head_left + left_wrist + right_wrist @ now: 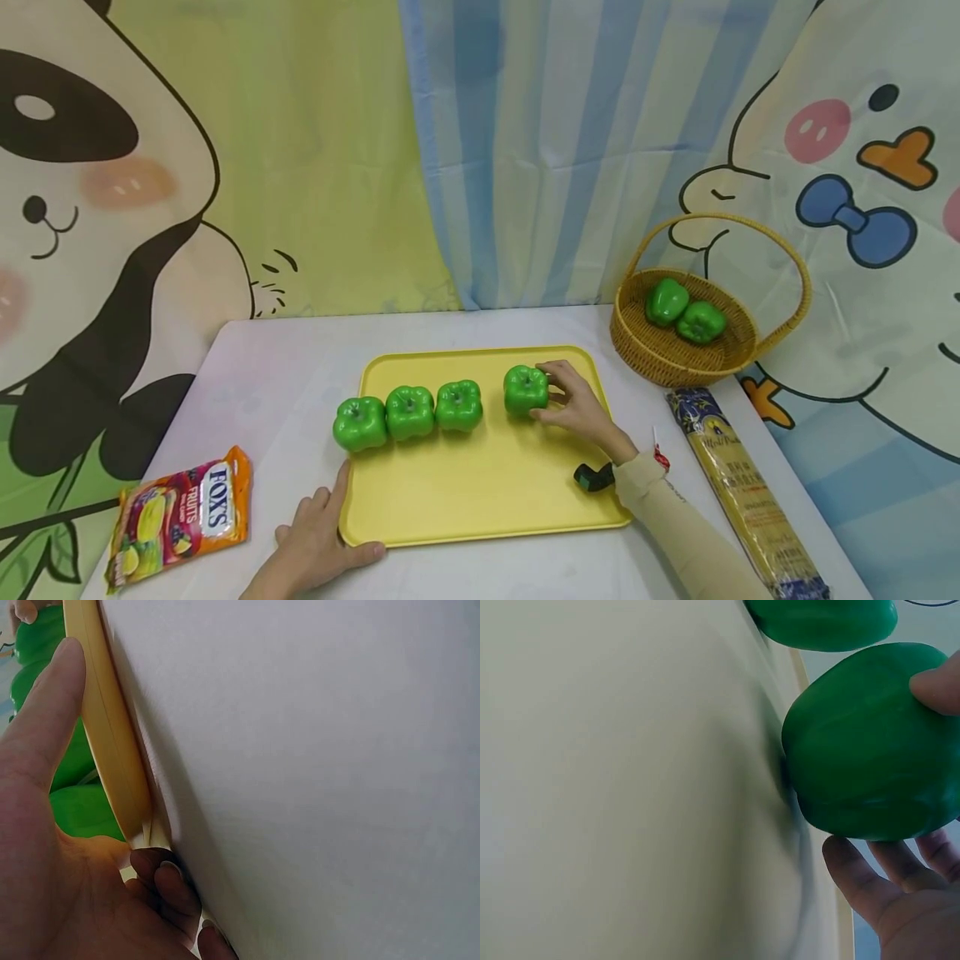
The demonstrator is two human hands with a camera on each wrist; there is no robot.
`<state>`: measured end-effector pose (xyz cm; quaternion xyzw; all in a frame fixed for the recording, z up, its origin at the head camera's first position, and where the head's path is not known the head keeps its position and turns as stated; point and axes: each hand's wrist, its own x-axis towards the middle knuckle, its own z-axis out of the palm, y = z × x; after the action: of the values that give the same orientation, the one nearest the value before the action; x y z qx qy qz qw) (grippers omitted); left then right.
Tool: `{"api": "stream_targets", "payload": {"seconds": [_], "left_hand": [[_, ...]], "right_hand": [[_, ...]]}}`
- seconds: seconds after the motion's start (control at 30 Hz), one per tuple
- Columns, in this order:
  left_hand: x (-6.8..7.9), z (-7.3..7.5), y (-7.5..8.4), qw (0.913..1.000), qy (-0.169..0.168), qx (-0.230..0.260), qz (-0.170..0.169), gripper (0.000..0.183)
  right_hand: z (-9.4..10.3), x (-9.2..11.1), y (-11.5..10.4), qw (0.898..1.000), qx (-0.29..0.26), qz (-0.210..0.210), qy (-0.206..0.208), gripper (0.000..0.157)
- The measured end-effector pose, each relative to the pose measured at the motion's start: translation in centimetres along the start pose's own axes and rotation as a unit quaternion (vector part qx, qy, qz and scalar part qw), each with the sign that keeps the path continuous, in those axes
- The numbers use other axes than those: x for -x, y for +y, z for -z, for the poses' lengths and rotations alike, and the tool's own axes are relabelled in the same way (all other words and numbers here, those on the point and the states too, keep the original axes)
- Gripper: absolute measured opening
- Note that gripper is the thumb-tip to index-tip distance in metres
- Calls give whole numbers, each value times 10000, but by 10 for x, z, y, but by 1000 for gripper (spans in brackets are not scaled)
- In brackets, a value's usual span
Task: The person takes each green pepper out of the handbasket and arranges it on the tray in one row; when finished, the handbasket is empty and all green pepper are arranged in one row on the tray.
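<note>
My right hand (573,404) holds a green bell pepper (526,390) over the right part of a yellow tray (480,500). In the right wrist view, the thumb (939,686) and several fingertips touch opposite sides of this pepper (870,750). Whether it rests fully on the tray is unclear. To its left, three more green bell peppers (410,412) stand in a row, the leftmost reaching over the tray's edge. My left hand (318,533) lies spread round the tray's near left corner, thumb and index finger along its rim (112,727).
A wicker basket (637,346) with two green bell peppers stands at the back right. A long spaghetti packet (738,483) lies right of the tray, near a red-wrapped lollipop (660,458). A Fox's candy bag (180,517) lies at the left. Curtains hang behind the table.
</note>
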<state>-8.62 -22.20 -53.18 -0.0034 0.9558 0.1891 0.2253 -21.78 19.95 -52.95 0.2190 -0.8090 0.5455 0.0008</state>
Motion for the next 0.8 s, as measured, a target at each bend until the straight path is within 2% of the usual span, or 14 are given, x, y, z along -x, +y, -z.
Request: {"api": "stream_targets", "payload": {"seconds": [0.23, 0.8], "left_hand": [[0, 0, 0, 10000, -23, 10, 36, 143], [-1, 0, 0, 10000, -23, -15, 26, 144]], "right_hand": [[-7, -2, -1, 9997, -115, 101, -197, 68], [-21, -5, -10, 9992, -134, 189, -322, 71]]}}
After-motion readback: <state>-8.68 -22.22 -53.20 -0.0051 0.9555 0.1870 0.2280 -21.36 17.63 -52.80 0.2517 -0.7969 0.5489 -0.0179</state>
